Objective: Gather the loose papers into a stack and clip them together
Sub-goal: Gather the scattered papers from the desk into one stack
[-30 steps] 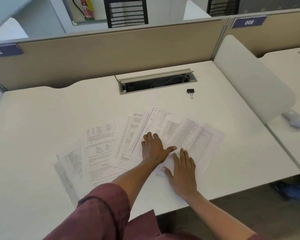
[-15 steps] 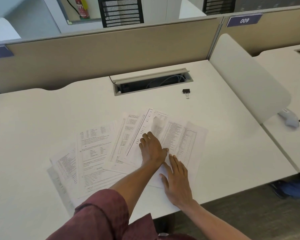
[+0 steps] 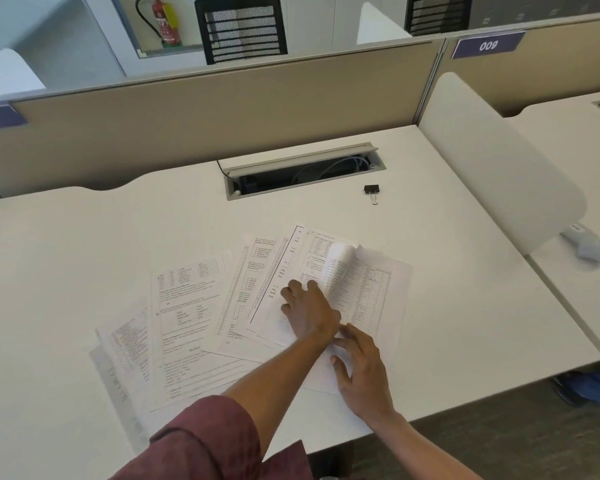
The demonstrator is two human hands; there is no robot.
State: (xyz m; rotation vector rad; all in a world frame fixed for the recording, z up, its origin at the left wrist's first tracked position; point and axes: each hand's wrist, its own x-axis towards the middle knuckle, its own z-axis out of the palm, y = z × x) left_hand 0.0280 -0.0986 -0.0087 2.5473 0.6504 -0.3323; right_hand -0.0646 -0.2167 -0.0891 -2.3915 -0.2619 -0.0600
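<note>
Several printed papers (image 3: pixel 187 306) lie fanned across the white desk (image 3: pixel 66 254). My left hand (image 3: pixel 309 310) rests flat on the middle sheets with its fingers spread. Just to its right, my right hand (image 3: pixel 361 368) lies on the near edge of the rightmost sheet (image 3: pixel 371 289), fingers apart, and that sheet overlaps the middle ones with its far left corner curled up. A small black binder clip (image 3: pixel 372 190) sits alone on the desk beyond the papers, well out of both hands' reach.
An open cable tray (image 3: pixel 302 171) is set into the desk behind the papers. A beige partition (image 3: pixel 205 112) closes the far side. A rounded white divider (image 3: pixel 492 174) stands at the right, with a grey device (image 3: pixel 584 244) on the neighbouring desk.
The rightmost sheet has slid left over the middle sheets under my right hand, and its far corner has lifted. My left hand has stayed pressed on the middle papers.
</note>
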